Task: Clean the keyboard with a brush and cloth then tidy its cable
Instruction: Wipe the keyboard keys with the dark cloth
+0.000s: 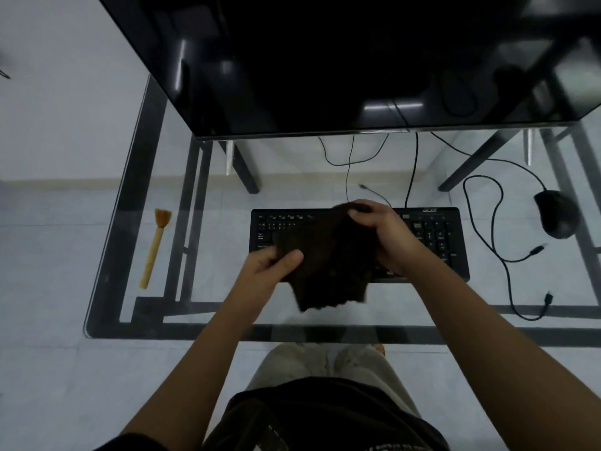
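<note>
The black keyboard [435, 239] lies flat on the glass surface [227, 307], near the middle, just in front of the big dark screen [325, 60]. A dark brown cloth [328, 255] is held over the middle of the keyboard and hides many of the keys. Its bottom edge hangs past the near side of the keyboard. I cannot tell if the cloth touches the keys.

The left hand [270, 265] grips the left edge of the cloth, with the thumb pressed on top. The right hand [387, 236] grips the top right corner, and its fingers [361, 219] are curled around the cloth there.

A thin black cable [411, 170] runs from the back of the keyboard up toward the screen.

The brush [154, 247] lies alone on the surface, well to the left of the keyboard. It has a pale wooden handle, and its short brown bristles point away from the person.

A black mouse [556, 218] sits to the right of the keyboard. A long wire [500, 222] loops across the surface beside it.
</note>
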